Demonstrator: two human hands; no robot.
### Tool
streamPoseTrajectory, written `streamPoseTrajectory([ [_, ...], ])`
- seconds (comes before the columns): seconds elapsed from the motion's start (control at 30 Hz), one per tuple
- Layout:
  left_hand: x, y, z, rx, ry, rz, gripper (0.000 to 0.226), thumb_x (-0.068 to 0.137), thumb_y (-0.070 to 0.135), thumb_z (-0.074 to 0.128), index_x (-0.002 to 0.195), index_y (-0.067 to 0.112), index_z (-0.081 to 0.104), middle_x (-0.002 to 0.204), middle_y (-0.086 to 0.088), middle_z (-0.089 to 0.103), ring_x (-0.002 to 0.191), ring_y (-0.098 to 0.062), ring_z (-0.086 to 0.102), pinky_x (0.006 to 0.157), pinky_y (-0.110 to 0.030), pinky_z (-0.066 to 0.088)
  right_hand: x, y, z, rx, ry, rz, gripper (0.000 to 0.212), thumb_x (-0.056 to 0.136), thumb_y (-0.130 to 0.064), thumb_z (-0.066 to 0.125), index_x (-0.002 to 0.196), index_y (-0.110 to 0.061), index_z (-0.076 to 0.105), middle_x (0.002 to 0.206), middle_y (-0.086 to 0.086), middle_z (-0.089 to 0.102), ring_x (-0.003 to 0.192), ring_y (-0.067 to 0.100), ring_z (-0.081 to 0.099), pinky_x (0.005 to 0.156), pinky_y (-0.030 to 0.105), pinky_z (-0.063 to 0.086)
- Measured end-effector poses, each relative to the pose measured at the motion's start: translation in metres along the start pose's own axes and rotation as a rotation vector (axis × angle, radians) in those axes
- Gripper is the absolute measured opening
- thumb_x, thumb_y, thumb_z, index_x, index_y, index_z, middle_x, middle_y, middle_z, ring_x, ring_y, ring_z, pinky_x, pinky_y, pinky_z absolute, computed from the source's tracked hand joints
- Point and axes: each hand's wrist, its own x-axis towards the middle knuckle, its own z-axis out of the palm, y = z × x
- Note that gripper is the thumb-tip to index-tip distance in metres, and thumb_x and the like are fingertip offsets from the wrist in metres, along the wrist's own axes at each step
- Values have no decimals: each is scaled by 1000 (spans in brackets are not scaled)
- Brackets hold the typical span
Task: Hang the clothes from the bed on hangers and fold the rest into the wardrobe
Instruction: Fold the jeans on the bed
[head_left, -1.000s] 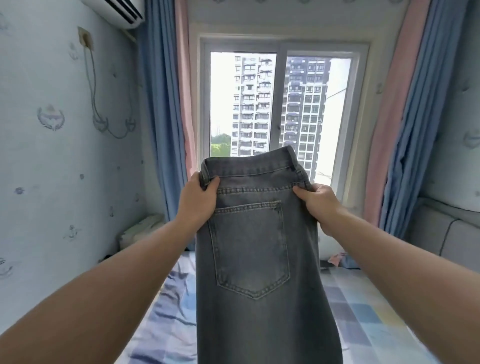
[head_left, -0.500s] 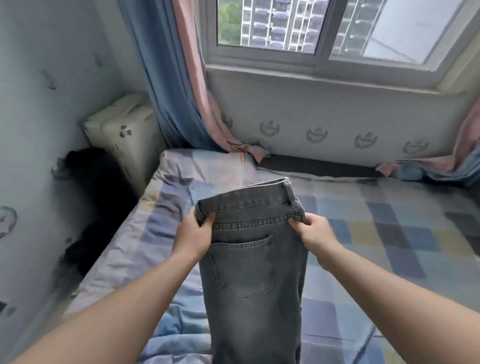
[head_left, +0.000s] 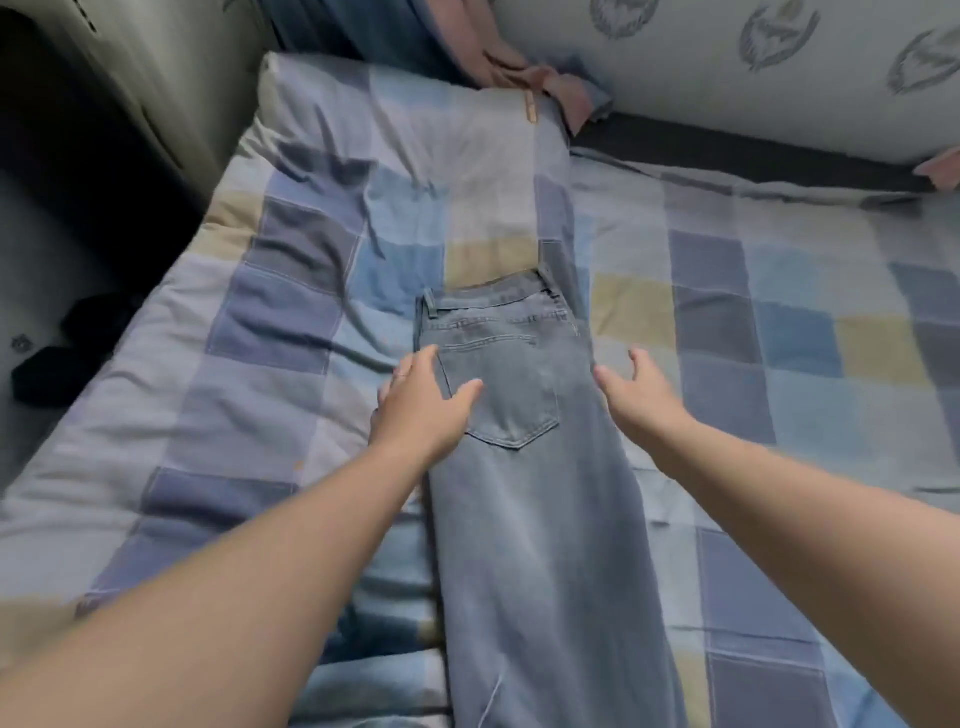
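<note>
Jeans (head_left: 524, 519) legs beyond bottom edge

- We log pink and blue curtain ends (head_left: 524, 67) bunched against a pale wall (head_left: 701, 62) printed with grey emblems.
- A small tan peg (head_left: 531, 108) lies just beside them.
- Dark items (head_left: 57, 358), unidentified, sit on the floor at left.

Open bedspread (head_left: 779, 364) flanking jeans (head_left: 530, 493)
</note>
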Motion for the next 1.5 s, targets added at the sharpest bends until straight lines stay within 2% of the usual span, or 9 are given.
streamPoseTrajectory([
  [0.07,-26,-22,20,110,-65,27,75,94,59,53,156,27,26,165,-3,22,150,-29,19,121,-44,22,-18,31,19,-88,-56,-7,68,103,-44,46,160,-22,15,166,5,22,151,30,23,122,44,20],
  [0.27,-114,-69,54,322,-154,118,75,96,65,39,158,37,9,169,5,-2,154,-23,-4,121,-44,9,-87,103,35,-354,-146,14,68,102,-57,36,159,-35,8,168,-2,9,155,23,7,121,55,14],
  [0.5,-223,-96,83,448,-207,197,77,95,67,37,159,36,8,169,2,-3,154,-25,-4,122,-42,8,-161,161,22,-505,-196,10,67,101,-59,33,159,-37,7,168,-4,11,153,25,11,119,55,19],
  [0.73,-358,-122,119,443,-288,89,76,96,64,39,159,34,9,169,1,-4,154,-26,-3,123,-43,10,-253,239,8,-488,-277,40,66,102,-56,34,159,-36,9,168,-1,11,153,27,10,120,54,17],
  [1.1,-505,-186,187,263,-394,-292,81,95,60,49,159,28,11,168,4,7,152,-23,11,116,-48,26,-336,375,-8,-390,-410,71,65,104,-48,39,160,-29,14,166,-1,20,152,24,18,121,53,20],
  [1.27,-498,-207,217,100,-319,-349,89,92,52,61,160,22,11,167,1,15,152,-24,17,119,-46,25,-337,429,12,-234,-434,76,66,104,-39,46,160,-24,16,165,-4,23,152,16,21,123,39,20],
  [1.37,-485,-216,232,-31,-205,-370,94,88,46,69,158,18,14,163,-4,27,148,-25,27,117,-44,30,-332,453,28,-165,-406,78,70,102,-33,54,160,-18,19,164,3,26,150,18,25,123,41,22],
  [1.43,-478,-220,239,-103,-120,-386,90,85,43,74,154,16,23,154,-4,42,140,-25,40,111,-41,38,-329,462,37,-109,-333,90,69,99,-30,60,157,-18,24,157,5,38,142,15,38,119,37,31],
  [1.5,-472,-221,245,-178,-75,-410,75,82,41,77,141,16,38,132,3,58,123,-22,56,94,-35,45,-329,467,43,0,-250,111,64,96,-25,65,151,-21,32,135,-1,56,116,-4,54,102,17,41],
])
